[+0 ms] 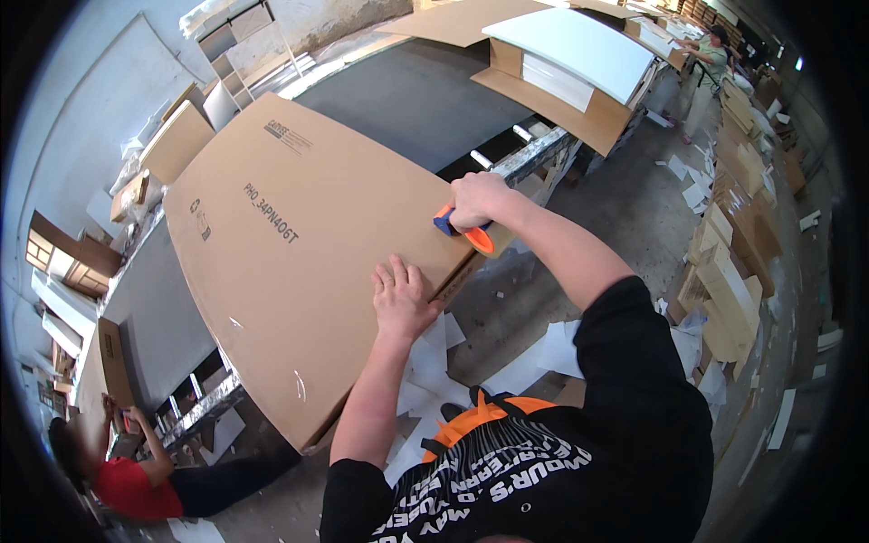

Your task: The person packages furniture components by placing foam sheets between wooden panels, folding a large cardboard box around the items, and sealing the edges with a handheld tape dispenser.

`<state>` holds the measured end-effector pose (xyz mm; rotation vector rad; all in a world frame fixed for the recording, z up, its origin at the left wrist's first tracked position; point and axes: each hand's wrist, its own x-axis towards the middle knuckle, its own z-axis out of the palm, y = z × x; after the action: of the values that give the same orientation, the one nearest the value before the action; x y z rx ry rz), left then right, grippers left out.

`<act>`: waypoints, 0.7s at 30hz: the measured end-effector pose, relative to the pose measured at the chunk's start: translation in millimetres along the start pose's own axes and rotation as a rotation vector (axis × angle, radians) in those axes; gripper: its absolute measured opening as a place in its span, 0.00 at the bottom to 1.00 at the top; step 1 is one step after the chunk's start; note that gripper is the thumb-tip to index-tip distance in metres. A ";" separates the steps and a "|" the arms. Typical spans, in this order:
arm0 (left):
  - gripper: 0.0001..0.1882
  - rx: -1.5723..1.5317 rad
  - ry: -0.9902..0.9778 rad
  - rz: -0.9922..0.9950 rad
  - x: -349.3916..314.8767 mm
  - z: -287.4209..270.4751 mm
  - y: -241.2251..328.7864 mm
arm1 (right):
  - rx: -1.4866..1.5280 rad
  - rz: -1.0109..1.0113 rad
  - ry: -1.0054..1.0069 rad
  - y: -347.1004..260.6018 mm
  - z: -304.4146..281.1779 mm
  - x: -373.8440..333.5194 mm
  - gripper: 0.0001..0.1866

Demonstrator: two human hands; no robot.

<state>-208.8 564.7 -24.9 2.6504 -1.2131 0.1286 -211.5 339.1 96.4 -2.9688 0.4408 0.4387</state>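
A large flat brown carton [317,308] with dark printing lies in front of me, its near edge toward my body. My left hand [403,299] rests flat on its top near that edge, fingers spread. Closed around an orange and blue tape dispenser [481,240], my right hand [480,197] is at the carton's right-hand corner. A piece of tan tape shows beside the dispenser. How far the tape sticks to the carton's side is hidden by my hand.
Under the carton runs a dark conveyor belt [407,95] with a metal frame. Farther along it sits an open carton with a white panel [579,45]. A person in red [136,484] handles another carton at left; another person [709,68] stands far right. Paper scraps [543,353] litter the floor.
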 end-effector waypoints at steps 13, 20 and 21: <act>0.40 0.141 -0.091 -0.076 -4.7 -19.0 2.7 | -0.224 -0.193 -0.172 -1.8 154.5 -30.1 0.13; 0.41 0.169 -0.192 -0.120 -13.9 -23.0 -4.4 | 0.210 -0.199 -0.402 -38.4 289.3 -81.4 0.34; 0.42 0.150 -0.168 -0.109 -15.1 -20.3 -4.6 | 0.210 -0.205 -0.390 -42.1 299.2 -95.6 0.37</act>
<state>-214.9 583.6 -8.5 2.9013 -1.1446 -0.0235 -366.2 449.1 -157.3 -2.6026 0.1288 0.8627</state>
